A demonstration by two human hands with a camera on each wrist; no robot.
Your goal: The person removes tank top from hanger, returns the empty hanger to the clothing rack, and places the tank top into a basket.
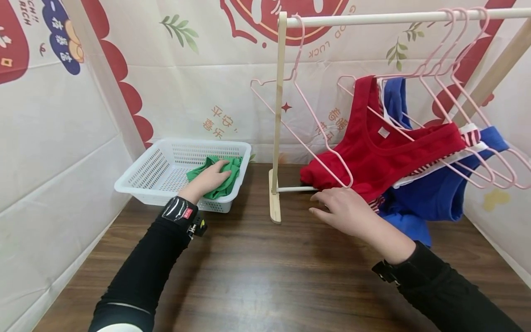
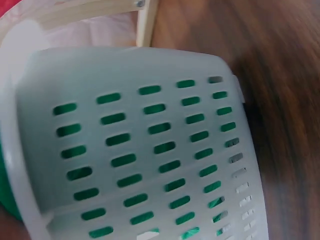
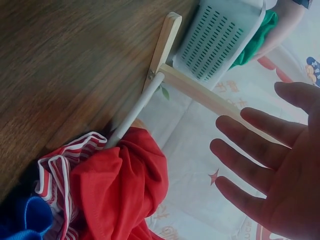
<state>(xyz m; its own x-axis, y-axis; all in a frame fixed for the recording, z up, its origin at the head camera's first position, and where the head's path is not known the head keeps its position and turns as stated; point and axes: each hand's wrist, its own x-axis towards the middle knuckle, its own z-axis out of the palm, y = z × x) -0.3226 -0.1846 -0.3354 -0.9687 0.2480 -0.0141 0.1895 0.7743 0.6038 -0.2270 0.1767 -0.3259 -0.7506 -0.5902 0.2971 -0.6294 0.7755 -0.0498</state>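
Note:
My left hand (image 1: 210, 178) reaches into a white slotted plastic basket (image 1: 145, 196), its thumb and fingers closing on a bunched green cloth garment (image 1: 234, 173). In the left wrist view the basket's wall (image 2: 150, 145) hides that hand, with green showing through the slots. My right hand (image 1: 346, 210) has its fingers spread and holds nothing. It is just below a bare pink hanger (image 1: 304, 103) and the lower part of a red sleeveless top (image 1: 361, 133). The right wrist view shows the palm and fingers (image 3: 245, 195) beside the red cloth (image 3: 120, 185).
A wooden rack (image 1: 277, 115) with a white top rail (image 1: 394, 18) stands right of the basket. From pink hangers on its right side hang the red top, a red-and-white striped garment (image 1: 470, 133) and a blue garment (image 1: 439, 198). Printed cloth walls (image 1: 186, 92) enclose the brown table (image 1: 257, 272).

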